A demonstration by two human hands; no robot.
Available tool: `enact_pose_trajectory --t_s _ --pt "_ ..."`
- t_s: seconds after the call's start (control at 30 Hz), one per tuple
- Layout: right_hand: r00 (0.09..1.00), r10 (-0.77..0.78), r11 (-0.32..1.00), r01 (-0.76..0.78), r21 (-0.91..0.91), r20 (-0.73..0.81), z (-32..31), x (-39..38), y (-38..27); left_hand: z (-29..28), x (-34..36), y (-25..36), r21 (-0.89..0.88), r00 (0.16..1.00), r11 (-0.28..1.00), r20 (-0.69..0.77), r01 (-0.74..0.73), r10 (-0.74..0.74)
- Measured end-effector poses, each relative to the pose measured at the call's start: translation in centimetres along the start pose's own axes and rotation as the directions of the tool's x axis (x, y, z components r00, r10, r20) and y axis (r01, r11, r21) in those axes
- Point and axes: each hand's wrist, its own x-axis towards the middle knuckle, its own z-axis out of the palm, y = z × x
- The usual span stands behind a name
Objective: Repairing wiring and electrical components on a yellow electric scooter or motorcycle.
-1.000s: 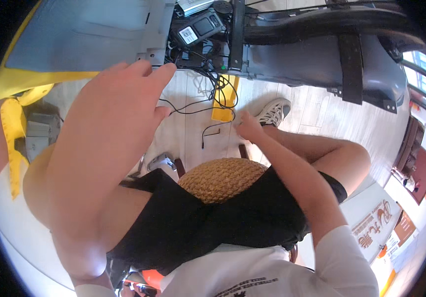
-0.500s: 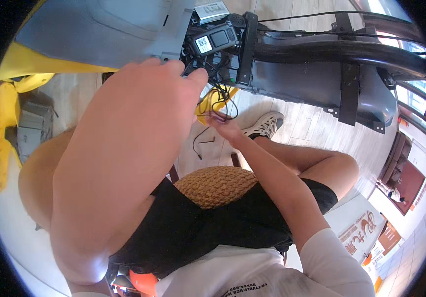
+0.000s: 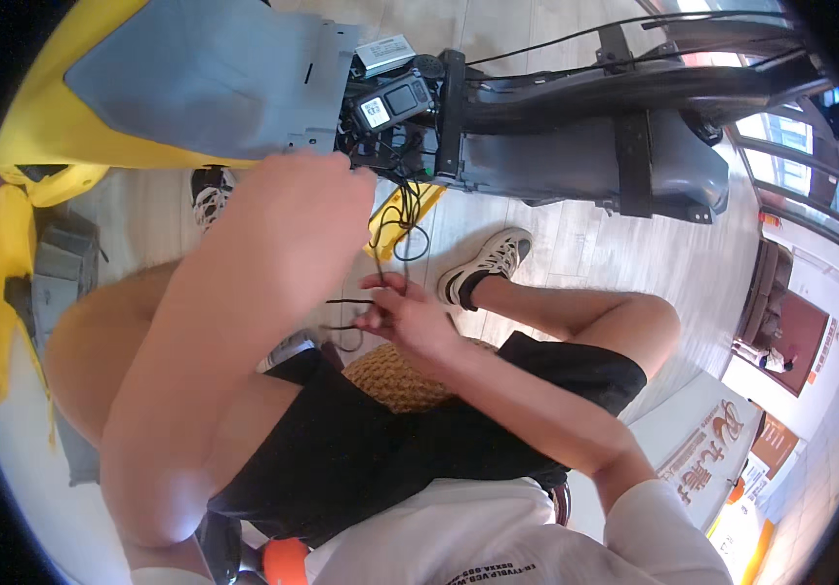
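My right hand (image 3: 405,317) is in front of the woven seat, fingers pinched on a thin black cable (image 3: 380,263). From it the cable runs up to a loose loop of black cables (image 3: 405,210) hanging below an open compartment in a vehicle body. Beside those loops is my left hand (image 3: 317,190), raised at the lower edge of the grey panel (image 3: 215,78); its fingers are hidden behind the back of the hand. Inside the compartment sit a black box with a white label (image 3: 395,100) and a silver box (image 3: 385,54).
Yellow body panels (image 3: 24,127) border the grey panel on the left. A black tubular frame (image 3: 576,102) extends right over a dark grey cover (image 3: 566,156). Beneath me is a woven seat (image 3: 390,380). A grey part (image 3: 59,258) lies at the left, and my shoe (image 3: 488,263) rests on the floor.
My right hand has moved down toward me, drawing the cable with it. My left hand has shifted slightly left and down. The whole view has shifted, moving the vehicle body leftward.
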Motion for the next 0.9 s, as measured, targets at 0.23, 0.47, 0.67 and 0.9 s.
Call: enact_pose_trajectory --t_s 0.23,0.47,0.67,0.9 --pt "0.983 -0.179 0.912 0.178 0.371 -0.033 7.4 -1.7 1.9 6.8 2.0 2.7 -0.152 0.949 0.978 0.304 0.140 -0.089" --pt "0.886 -0.288 0.957 0.256 0.134 0.364 4.4 -2.1 4.8 9.3 -0.4 0.7 -0.057 0.895 0.979 0.417 0.197 -0.156" --pt "0.874 -0.340 0.926 0.247 -0.284 -0.347 -3.4 4.4 3.1 6.9 -1.6 -1.4 0.005 0.932 0.979 0.305 0.205 -0.197" --pt "0.923 -0.384 0.029 0.020 -0.999 0.008 -8.6 11.0 -0.7 6.0 -1.4 -1.2 0.085 0.951 0.992 0.288 0.095 -0.116"
